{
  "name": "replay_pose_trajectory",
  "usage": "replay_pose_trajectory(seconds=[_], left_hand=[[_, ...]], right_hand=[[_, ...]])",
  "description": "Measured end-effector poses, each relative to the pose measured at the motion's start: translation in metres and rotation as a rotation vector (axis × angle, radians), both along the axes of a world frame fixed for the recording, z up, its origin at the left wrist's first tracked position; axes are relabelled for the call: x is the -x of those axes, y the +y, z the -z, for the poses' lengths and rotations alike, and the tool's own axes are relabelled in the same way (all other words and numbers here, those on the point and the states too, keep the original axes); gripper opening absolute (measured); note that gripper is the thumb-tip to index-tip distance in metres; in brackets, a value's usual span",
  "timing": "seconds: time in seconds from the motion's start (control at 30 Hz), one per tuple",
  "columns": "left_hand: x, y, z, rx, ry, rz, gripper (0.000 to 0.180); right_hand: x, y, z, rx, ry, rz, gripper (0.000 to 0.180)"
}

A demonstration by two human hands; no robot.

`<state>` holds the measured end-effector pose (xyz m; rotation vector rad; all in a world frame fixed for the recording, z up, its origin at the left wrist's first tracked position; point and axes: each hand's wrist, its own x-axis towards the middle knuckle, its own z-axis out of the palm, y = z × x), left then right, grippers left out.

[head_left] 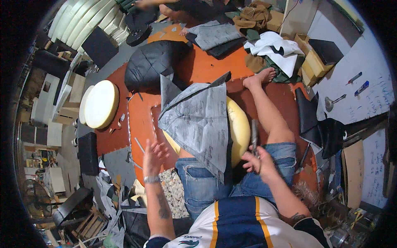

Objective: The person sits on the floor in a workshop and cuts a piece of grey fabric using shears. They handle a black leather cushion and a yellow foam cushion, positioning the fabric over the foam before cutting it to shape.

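Note:
Across my lap lies a grey fabric cover (196, 124) with dark printed marks and a black underside showing along its edges. It is draped over a pale yellow foam cushion (238, 128), whose rounded side shows at the right. My left hand (154, 156) is raised just left of the cover, fingers apart, holding nothing. To the right of the cushion, my right hand (258, 162) grips a long narrow grey metal tool (254, 131) that points away from me. The fingers are slightly blurred, and the tool's exact kind is unclear.
Beyond the cover sits a black quilted cushion (155, 64). Round pale foam pads (101, 104) stand at the left. Folded grey fabric (215, 35) lies near another person (190, 12) at the back. White cloth (275, 51) and foam blocks (316, 60) are at the far right.

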<state>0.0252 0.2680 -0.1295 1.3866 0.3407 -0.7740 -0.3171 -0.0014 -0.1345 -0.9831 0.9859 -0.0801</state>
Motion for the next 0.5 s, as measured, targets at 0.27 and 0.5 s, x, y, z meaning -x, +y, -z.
replay_pose_trajectory(seconds=[0.27,0.5], left_hand=[[-0.027,-0.124,0.036,0.183,-0.208,0.005,0.035],[0.053,-0.142,-0.075,0.431,-0.482,-0.224,0.037]], right_hand=[[-0.029,0.061,0.017,0.129,0.037,-0.263,0.086],[-0.046,0.042,-0.002,-0.099,-0.198,-0.089,0.061]])
